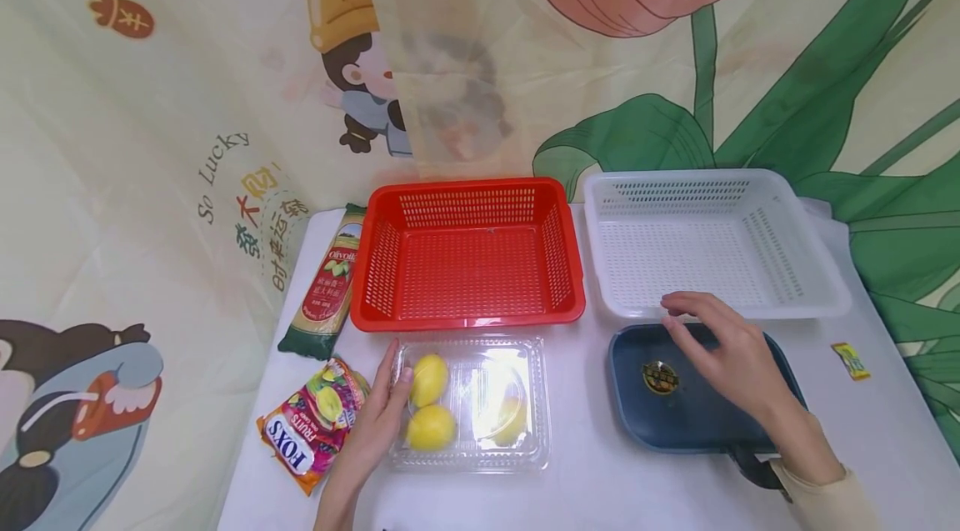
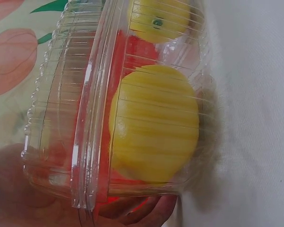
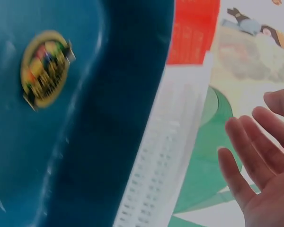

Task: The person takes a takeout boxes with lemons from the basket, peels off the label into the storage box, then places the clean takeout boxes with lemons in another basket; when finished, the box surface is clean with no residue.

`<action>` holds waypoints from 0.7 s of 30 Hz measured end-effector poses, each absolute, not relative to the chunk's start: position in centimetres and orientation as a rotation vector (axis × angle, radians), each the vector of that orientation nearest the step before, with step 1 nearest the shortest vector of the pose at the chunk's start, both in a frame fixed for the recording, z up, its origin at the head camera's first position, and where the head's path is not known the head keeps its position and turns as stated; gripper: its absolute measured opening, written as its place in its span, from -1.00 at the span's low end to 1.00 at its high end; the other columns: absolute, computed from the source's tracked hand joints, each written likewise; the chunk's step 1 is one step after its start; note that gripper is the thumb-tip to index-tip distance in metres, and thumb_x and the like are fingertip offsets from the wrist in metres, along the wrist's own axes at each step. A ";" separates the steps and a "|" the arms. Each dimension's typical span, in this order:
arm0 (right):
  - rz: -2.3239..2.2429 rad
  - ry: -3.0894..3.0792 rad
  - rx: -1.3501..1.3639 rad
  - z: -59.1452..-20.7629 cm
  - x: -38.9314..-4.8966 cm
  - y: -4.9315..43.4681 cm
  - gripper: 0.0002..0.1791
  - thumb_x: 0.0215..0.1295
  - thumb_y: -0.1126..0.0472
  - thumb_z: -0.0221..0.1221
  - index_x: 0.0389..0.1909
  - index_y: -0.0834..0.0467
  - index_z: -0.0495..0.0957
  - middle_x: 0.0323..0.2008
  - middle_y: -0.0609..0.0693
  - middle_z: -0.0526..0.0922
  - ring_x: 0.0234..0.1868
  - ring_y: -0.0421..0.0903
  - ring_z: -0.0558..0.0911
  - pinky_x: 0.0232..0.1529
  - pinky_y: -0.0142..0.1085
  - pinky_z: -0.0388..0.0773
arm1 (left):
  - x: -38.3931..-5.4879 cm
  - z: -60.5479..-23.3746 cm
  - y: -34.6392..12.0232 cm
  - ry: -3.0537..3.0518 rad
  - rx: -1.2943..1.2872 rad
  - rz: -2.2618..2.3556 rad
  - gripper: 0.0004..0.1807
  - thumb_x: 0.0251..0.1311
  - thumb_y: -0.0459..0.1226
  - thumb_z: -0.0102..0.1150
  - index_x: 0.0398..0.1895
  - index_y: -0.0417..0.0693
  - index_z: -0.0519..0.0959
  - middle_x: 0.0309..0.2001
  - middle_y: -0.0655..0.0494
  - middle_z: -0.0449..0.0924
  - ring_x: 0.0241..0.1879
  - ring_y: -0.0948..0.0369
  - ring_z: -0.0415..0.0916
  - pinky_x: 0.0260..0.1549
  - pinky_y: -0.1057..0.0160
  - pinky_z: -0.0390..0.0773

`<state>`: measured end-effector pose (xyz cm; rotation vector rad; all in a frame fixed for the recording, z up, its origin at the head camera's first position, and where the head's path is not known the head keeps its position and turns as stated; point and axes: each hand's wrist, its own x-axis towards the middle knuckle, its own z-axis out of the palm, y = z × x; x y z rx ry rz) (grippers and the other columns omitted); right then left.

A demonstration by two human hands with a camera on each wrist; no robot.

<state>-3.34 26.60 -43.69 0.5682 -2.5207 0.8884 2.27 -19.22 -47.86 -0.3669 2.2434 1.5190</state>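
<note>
While the person's hands were busy low over the white table (image 1: 577, 481), I could read "FOXS" and "FRUITS" on the bright candy bag (image 1: 303, 431) at the left, and something like "Olivoilà" above Chinese characters on the green-and-red packet (image 1: 322, 298) behind it. The patterned cloth (image 1: 135, 206) on the wall said "So Lucky", with more Chinese characters underneath; the gold sticker (image 1: 660, 378) inside the pan (image 1: 652, 427) and the little yellow wrapper (image 1: 851, 361) at the far right bore print too small to make out. A red basket (image 1: 468, 323) and a white basket (image 1: 810, 308) stood side by side at the back, the red one directly beyond the clear container (image 1: 472, 463), the white one just beyond the pan. The left hand (image 1: 375, 423) gripped the container's left side, its thumb at the lid's edge and its fingers round the outside, close by the candy bag. The right hand (image 1: 738, 360) hung over the pan, loosely spread and holding nothing, its wrist above the rim near the black handle (image 1: 753, 471). The container sat in front of the red basket, ribbed and see-through, with glare across its lid; inside were yellow fruits (image 1: 431, 429), rounded and lemon-like, two near the gripping hand and another blurred under the shine
</note>
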 end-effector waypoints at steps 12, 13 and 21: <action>0.806 -2.582 0.284 -42.2 -7.8 30.7 -0.52 0.31 0.23 0.32 0.23 0.23 0.56 0.26 0.25 0.56 0.28 0.29 0.50 0.45 -0.50 0.24 | 2.2 -48.3 -19.2 2.220 -0.384 1.557 -0.17 0.49 0.28 -0.26 0.65 0.40 -0.34 0.68 0.16 -0.39 0.64 -0.09 -0.45 0.48 -0.37 -0.18; 0.799 -2.589 0.259 -42.2 -8.2 31.3 -0.52 0.33 0.22 0.31 0.25 0.24 0.55 0.28 0.27 0.54 0.30 0.30 0.49 0.49 -0.32 0.29 | 2.2 -48.3 -19.2 2.217 -0.391 1.555 -0.16 0.48 0.29 -0.26 0.65 0.40 -0.36 0.68 0.13 -0.41 0.64 -0.12 -0.46 0.46 -0.40 -0.18; 0.753 -2.657 0.076 -42.4 -10.9 35.8 -0.45 0.45 0.16 0.15 0.37 0.32 0.41 0.41 0.37 0.37 0.44 0.40 0.31 0.45 0.33 0.16 | 2.2 -47.7 -19.4 2.210 -0.477 1.456 -0.04 0.42 0.37 -0.28 0.66 0.25 -0.39 0.67 -0.09 -0.39 0.60 -0.27 -0.43 0.35 -0.52 -0.15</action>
